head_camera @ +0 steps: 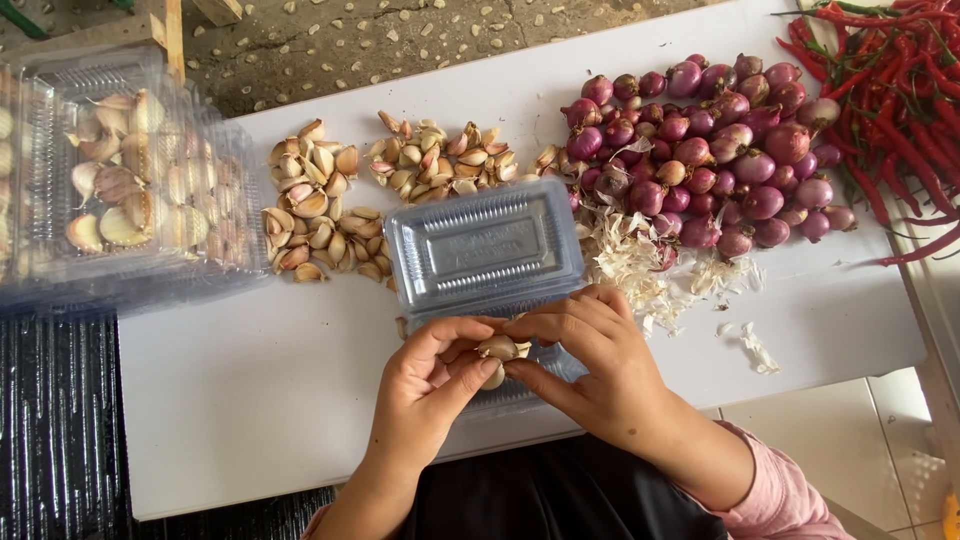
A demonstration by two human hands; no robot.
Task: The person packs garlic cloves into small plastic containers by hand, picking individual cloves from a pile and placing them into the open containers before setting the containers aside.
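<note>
Our left hand and right hand pinch papery garlic cloves above a ribbed clear plastic box on the white worktop.

Food-packing spot (outdoors, by the gravel ground): white table heaped with shallots, chillies, garlic cloves
</note>
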